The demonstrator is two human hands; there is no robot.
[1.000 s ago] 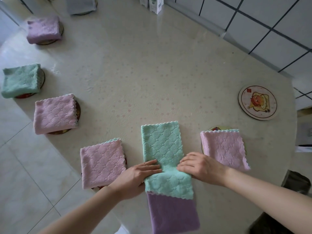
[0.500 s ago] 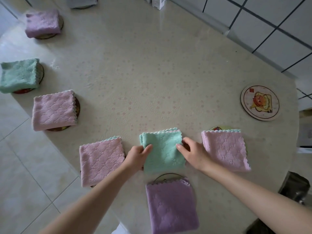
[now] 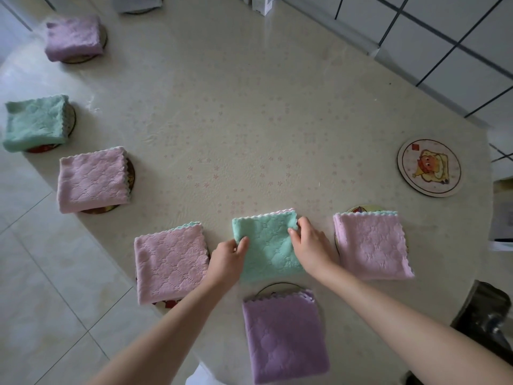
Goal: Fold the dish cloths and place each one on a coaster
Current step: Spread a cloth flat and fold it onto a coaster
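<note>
A folded green dish cloth [image 3: 268, 245] lies on the table [image 3: 249, 120] in front of me. My left hand [image 3: 227, 259] pinches its left edge and my right hand [image 3: 311, 245] pinches its right edge near the top corner. A bare round coaster [image 3: 429, 167] with a cartoon picture sits at the right. Folded cloths rest on coasters around me: a purple one [image 3: 283, 334] nearest, pink ones to the left [image 3: 170, 262] and right [image 3: 370, 244], another pink one [image 3: 91, 179], a green one [image 3: 34, 122] and a purple one [image 3: 73, 37] along the left edge.
The table's curved edge runs along the left over a tiled floor [image 3: 41, 273]. A grey folded cloth [image 3: 137, 2] and a small carton [image 3: 261, 4] stand at the far edge. A tiled wall [image 3: 444, 51] is at the upper right, and a dark bag [image 3: 483, 312] at the lower right.
A second ago the green cloth was a long strip over the purple one. It has been folded in half away from me into a square, and my hands shifted to its side edges.
</note>
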